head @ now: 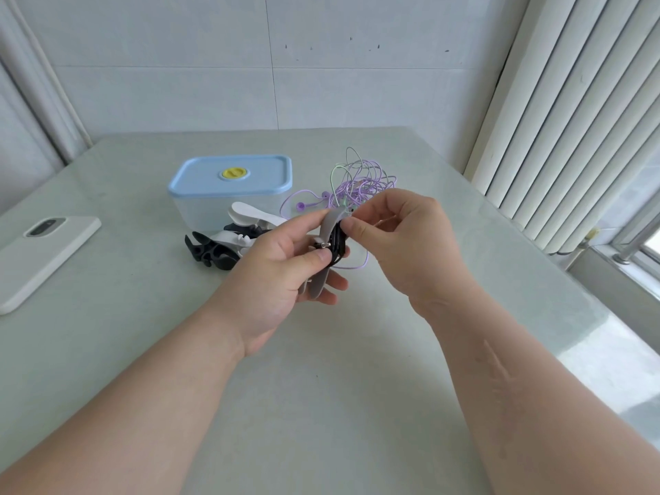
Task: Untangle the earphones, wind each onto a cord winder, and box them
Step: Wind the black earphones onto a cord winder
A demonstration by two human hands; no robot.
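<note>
Above the middle of the worktop (321, 405), both forearms reach in from the near edge and meet. The left hand (282, 269) is turned palm-up and slightly inward, its grip closed on a grey cord winder (326, 226) that stands roughly upright: the thumb presses across the black earphone cord (337, 246) wound about the winder's middle, and the fingers curl behind, their tips showing beside the winder's lower end. The right hand (396, 230) comes in from the right with wrist bent, thumb and forefinger pinched together at the winder's upper end; what they pinch is probably the end of the black cord, though it is too small to make out. A small metal plug shows at the wound cord.

Behind the hands, a purple earphone tangle (364, 176) lies on the worktop, its near part hidden by the right hand; a thin green strand runs through it. Left of the hands sits a pile of black and white spare winders (221, 244), partly covered by the left hand, just before a clear box with a blue lid (232, 176), closed. A white phone (43, 251) lies at the far left, cut off by the frame edge.
</note>
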